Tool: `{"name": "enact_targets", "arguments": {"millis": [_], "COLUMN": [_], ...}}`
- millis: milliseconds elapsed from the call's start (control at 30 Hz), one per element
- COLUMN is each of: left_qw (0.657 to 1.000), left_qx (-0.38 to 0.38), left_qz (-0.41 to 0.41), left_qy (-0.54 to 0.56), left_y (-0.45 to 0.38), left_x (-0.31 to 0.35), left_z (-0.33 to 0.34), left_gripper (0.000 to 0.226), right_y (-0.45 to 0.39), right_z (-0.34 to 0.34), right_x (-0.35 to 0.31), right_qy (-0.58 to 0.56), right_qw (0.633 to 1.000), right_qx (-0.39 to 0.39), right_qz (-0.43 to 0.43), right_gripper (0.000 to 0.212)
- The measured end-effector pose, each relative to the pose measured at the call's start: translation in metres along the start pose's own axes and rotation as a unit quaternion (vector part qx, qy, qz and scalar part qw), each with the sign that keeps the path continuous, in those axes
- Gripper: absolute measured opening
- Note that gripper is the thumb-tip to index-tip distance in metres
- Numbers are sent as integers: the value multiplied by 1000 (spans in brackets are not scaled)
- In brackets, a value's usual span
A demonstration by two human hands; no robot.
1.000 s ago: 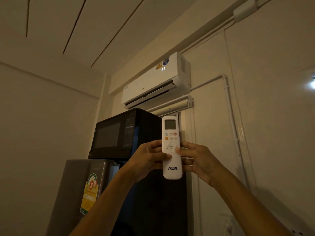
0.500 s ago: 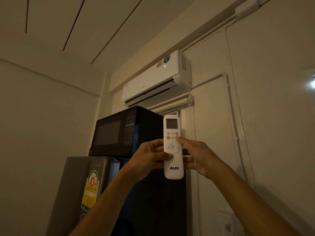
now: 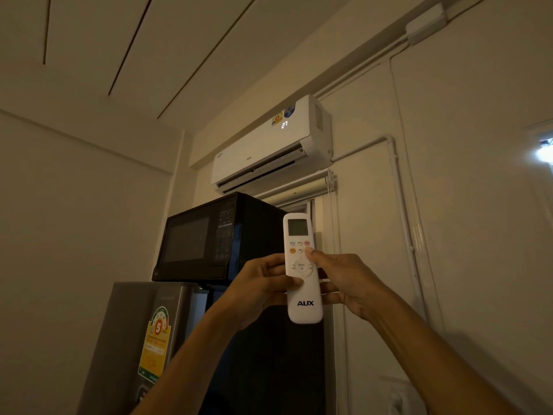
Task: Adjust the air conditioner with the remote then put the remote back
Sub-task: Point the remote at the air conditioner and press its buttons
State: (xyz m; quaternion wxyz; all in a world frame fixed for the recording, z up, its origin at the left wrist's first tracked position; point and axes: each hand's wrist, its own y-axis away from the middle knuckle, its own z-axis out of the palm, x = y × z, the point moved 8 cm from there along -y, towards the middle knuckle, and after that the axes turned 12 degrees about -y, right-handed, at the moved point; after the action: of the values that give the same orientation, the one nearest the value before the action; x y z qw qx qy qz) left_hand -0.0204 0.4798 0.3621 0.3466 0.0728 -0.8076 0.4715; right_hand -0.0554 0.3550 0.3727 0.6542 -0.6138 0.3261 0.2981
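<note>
A white remote (image 3: 304,304) marked AUX stands upright in front of me, pointing up at the white air conditioner (image 3: 269,148) mounted high on the wall. The unit's flap is open and its display reads 27. My left hand (image 3: 263,286) grips the remote from the left side. My right hand (image 3: 344,280) holds it from the right, with the thumb resting on a button in the upper rows, just under the remote's small screen.
A black microwave (image 3: 209,241) sits on top of a grey fridge (image 3: 140,339) with a green and yellow energy label, left of the remote. White pipes (image 3: 401,211) run down the wall at right. A rolled blind (image 3: 299,190) hangs below the air conditioner.
My right thumb has moved up from the round middle pad to the upper button rows. The unit's display, which showed only a 7 half a second ago, reads 27 again.
</note>
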Motion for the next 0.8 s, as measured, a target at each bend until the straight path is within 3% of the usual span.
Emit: {"name": "enact_targets", "arguments": {"millis": [800], "left_qw": [1000], "left_qx": [8], "left_qz": [-8], "left_qy": [-11], "left_y": [-3], "left_x": [1], "left_z": [1], "left_gripper": [36], "right_y": [-1], "right_z": [-5], "right_x": [-1], "right_qy": [-6], "right_qw": [1000], "right_qx": [15], "right_qz": [-1], "right_gripper": [18]}}
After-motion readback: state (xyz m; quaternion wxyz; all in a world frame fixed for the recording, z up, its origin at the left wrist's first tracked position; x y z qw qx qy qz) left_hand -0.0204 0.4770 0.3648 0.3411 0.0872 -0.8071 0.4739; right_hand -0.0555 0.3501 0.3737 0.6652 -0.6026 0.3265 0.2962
